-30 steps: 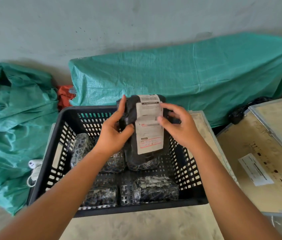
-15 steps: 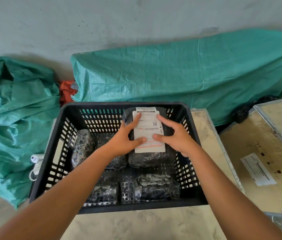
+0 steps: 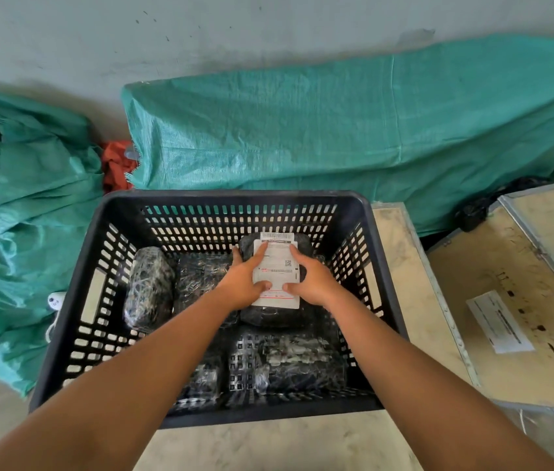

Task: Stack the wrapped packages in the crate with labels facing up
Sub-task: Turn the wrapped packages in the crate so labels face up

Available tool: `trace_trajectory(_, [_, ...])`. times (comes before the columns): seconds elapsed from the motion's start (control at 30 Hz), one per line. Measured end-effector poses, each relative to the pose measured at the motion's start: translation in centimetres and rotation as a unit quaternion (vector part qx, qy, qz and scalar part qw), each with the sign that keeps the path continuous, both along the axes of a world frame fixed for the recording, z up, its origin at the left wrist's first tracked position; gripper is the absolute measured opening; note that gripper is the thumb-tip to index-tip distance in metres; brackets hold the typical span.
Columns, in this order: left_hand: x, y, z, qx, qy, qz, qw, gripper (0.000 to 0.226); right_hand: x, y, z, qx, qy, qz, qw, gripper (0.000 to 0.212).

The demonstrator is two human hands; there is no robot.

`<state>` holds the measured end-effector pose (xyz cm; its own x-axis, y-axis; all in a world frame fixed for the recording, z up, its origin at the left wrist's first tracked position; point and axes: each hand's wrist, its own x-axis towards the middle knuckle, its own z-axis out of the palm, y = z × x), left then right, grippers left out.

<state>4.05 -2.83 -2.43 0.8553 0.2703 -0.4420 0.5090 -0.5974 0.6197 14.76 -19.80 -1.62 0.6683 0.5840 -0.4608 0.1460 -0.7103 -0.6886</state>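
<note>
A black slotted crate (image 3: 75, 300) stands in front of me. At its far right lies a black wrapped package (image 3: 277, 316) with a white label (image 3: 279, 266) facing up. My left hand (image 3: 243, 283) rests flat on the package's left side and my right hand (image 3: 313, 280) on its right side, fingers over the label. Other wrapped packages lie in the crate with no labels showing: one tilted at the far left (image 3: 148, 287), one beside it (image 3: 201, 277), and two near the front (image 3: 299, 363), partly hidden by my forearms.
Green tarp (image 3: 336, 130) covers something behind the crate, and more tarp (image 3: 14, 205) is heaped at the left. A red cloth (image 3: 116, 164) shows between them. Wooden cases (image 3: 513, 300) with a paper sheet (image 3: 498, 322) lie to the right. A white object (image 3: 54, 302) sits left of the crate.
The labelled package was held upright above the crate's far rim. Both hands lowered it and laid it flat inside, label up, and pressed down onto it.
</note>
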Motion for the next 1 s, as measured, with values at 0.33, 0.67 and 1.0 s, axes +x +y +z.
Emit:
trace_trajectory(0.33, [0.7,-1.5,-0.2,-0.029,0.007,0.071,0.997,0.093,-0.2,-0.1,0.1,-0.026,-0.007,0.002,1.000,0.097])
trace_trajectory(0.67, [-3.6,-2.1,5.6,-0.036,-0.077,-0.024,0.996,0.068,-2.0,-6.3,7.0,-0.028,0.070,0.090,0.993,0.078])
trace_trajectory(1.0, [-9.1,-4.2,6.5,-0.119,0.062,-0.290,0.948,0.065,-7.4,-10.1,8.0,-0.137,0.047,0.166,0.976,0.041])
